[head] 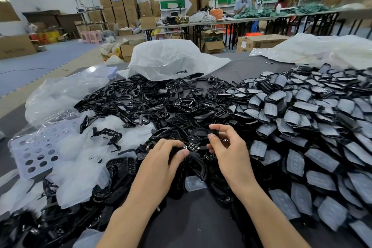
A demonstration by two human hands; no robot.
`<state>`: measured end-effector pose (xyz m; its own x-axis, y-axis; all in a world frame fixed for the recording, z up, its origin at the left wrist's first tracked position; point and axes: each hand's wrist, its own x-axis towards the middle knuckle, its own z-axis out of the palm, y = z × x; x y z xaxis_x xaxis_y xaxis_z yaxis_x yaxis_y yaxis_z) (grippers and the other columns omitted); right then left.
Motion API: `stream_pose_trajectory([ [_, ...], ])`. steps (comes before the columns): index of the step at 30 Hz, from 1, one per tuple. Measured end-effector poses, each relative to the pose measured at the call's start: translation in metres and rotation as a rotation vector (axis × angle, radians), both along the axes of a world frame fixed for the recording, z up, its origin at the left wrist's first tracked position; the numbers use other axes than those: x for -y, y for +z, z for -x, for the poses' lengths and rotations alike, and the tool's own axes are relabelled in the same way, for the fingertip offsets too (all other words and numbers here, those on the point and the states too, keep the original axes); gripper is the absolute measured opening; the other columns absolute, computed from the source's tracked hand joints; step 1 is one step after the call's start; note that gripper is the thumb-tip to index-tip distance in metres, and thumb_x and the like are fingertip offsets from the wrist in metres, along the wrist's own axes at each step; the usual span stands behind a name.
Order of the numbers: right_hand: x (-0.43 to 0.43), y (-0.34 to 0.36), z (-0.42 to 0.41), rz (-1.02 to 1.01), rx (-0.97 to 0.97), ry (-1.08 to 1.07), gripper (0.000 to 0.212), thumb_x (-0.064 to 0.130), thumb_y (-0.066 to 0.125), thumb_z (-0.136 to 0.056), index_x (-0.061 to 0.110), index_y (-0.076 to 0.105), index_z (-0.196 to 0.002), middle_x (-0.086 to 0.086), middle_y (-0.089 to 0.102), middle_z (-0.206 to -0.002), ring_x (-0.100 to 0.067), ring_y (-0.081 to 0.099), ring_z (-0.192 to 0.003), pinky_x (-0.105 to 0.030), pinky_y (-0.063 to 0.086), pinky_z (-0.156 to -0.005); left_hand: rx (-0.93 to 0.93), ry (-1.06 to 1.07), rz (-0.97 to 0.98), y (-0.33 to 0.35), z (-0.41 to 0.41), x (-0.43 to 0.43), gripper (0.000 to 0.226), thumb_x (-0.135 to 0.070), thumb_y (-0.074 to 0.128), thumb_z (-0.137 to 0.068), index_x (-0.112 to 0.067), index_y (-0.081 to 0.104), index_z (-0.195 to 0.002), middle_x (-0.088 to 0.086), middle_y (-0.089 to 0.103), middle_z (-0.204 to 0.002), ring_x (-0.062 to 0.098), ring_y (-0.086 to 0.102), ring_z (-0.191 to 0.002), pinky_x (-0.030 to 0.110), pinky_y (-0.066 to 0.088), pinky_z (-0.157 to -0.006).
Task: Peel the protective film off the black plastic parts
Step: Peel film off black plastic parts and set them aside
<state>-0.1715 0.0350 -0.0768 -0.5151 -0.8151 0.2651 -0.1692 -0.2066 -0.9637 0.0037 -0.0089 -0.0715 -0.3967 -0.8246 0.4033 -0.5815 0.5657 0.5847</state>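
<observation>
Head view: both hands meet over the near middle of the tabletop, pinched on one small black part. The left hand clamps its left end, the right hand nips the right end. Its long axis runs left-right between them, so neither hand is nearer. It's glossy hard plastic with little cutouts (can't tell if film is on it). The film-covered parts, matte grey, heap toward the right edge, nearer the right hand; the bare frames and loose film sit left.
</observation>
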Motion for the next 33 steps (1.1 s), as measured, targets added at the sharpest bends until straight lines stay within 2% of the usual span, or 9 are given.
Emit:
stream_pose_trajectory([
  [3, -0.001, 0.001, -0.001, 0.000, -0.002, 0.013, 0.021, 0.020, 0.063, -0.099, 0.040, 0.065, -0.104, 0.019, 0.069, -0.093, -0.008, 0.072, -0.082, -0.029, 0.057, -0.080, -0.016, -0.037, -0.026, 0.002, 0.001, -0.002, 0.048, -0.064, 0.040, -0.088, -0.034, 0.063, -0.117, -0.027, 0.056, -0.109, -0.011, 0.052, -0.105, 0.005, 0.037, -0.086],
  [6, -0.001, 0.003, -0.001, 0.006, 0.015, 0.009, 0.019, 0.019, 0.063, -0.099, 0.038, 0.066, -0.104, 0.014, 0.071, -0.091, -0.007, 0.072, -0.080, -0.023, 0.056, -0.075, -0.019, -0.051, -0.007, 0.002, 0.001, -0.005, 0.046, -0.055, 0.032, -0.098, -0.031, 0.059, -0.126, -0.024, 0.053, -0.108, -0.007, 0.054, -0.102, 0.009, 0.040, -0.086],
  [11, -0.003, 0.005, -0.003, 0.001, 0.028, 0.024, 0.020, 0.020, 0.062, -0.099, 0.039, 0.067, -0.103, 0.013, 0.071, -0.093, -0.006, 0.073, -0.080, -0.019, 0.056, -0.072, -0.220, 0.023, 0.000, 0.003, 0.004, -0.004, 0.025, -0.021, 0.051, -0.101, -0.034, 0.059, -0.120, -0.027, 0.061, -0.101, -0.005, 0.059, -0.096, 0.007, 0.042, -0.079],
  [15, -0.003, 0.005, -0.009, -0.001, 0.045, 0.077, 0.024, 0.018, 0.063, -0.099, 0.041, 0.069, -0.101, 0.011, 0.073, -0.092, -0.008, 0.072, -0.079, -0.019, 0.056, -0.072, -0.336, 0.034, -0.011, 0.007, 0.007, -0.006, 0.023, -0.020, 0.052, -0.100, -0.037, 0.064, -0.111, -0.026, 0.063, -0.096, -0.005, 0.060, -0.084, 0.006, 0.041, -0.071],
  [19, -0.003, 0.007, -0.019, 0.022, 0.179, 0.201, 0.027, 0.009, 0.064, -0.097, 0.034, 0.074, -0.099, 0.003, 0.073, -0.086, -0.013, 0.073, -0.074, -0.019, 0.056, -0.069, -0.377, 0.046, -0.044, 0.009, 0.010, -0.009, 0.022, -0.023, 0.056, -0.100, -0.043, 0.065, -0.104, -0.026, 0.066, -0.103, -0.003, 0.060, -0.098, 0.004, 0.040, -0.077],
  [23, -0.003, 0.008, -0.025, 0.020, 0.244, 0.307, 0.024, 0.005, 0.064, -0.097, 0.025, 0.075, -0.106, 0.006, 0.073, -0.082, -0.015, 0.073, -0.076, -0.022, 0.057, -0.072, -0.382, 0.064, 0.001, 0.013, 0.011, -0.010, 0.022, -0.020, 0.062, -0.096, -0.041, 0.067, -0.098, -0.016, 0.057, -0.104, 0.002, 0.058, -0.098, 0.005, 0.040, -0.079],
  [25, -0.004, 0.010, -0.024, 0.023, 0.260, 0.326, 0.024, 0.005, 0.063, -0.097, 0.024, 0.075, -0.107, 0.006, 0.073, -0.081, -0.014, 0.072, -0.075, -0.022, 0.057, -0.073, -0.401, 0.044, -0.053, 0.015, 0.011, -0.010, 0.020, -0.018, 0.061, -0.096, -0.038, 0.066, -0.098, -0.015, 0.061, -0.102, 0.002, 0.060, -0.096, 0.007, 0.042, -0.078],
  [29, -0.006, 0.013, -0.022, 0.030, 0.254, 0.339, 0.027, 0.004, 0.061, -0.098, 0.025, 0.076, -0.104, 0.002, 0.073, -0.081, -0.013, 0.070, -0.073, -0.022, 0.056, -0.072, -0.508, -0.088, -0.288, 0.019, 0.009, -0.012, 0.021, -0.014, 0.062, -0.097, -0.034, 0.062, -0.104, -0.005, 0.068, -0.086, 0.004, 0.064, -0.075, 0.012, 0.047, -0.069],
  [33, -0.008, 0.014, -0.021, 0.032, 0.213, 0.352, 0.030, 0.005, 0.061, -0.098, 0.029, 0.078, -0.102, 0.003, 0.073, -0.080, -0.010, 0.069, -0.073, -0.020, 0.055, -0.071, -0.482, -0.147, -0.415, 0.021, 0.003, -0.009, 0.031, -0.021, 0.062, -0.097, -0.047, 0.060, -0.114, -0.003, 0.069, -0.087, 0.011, 0.066, -0.075, 0.022, 0.054, -0.078],
])
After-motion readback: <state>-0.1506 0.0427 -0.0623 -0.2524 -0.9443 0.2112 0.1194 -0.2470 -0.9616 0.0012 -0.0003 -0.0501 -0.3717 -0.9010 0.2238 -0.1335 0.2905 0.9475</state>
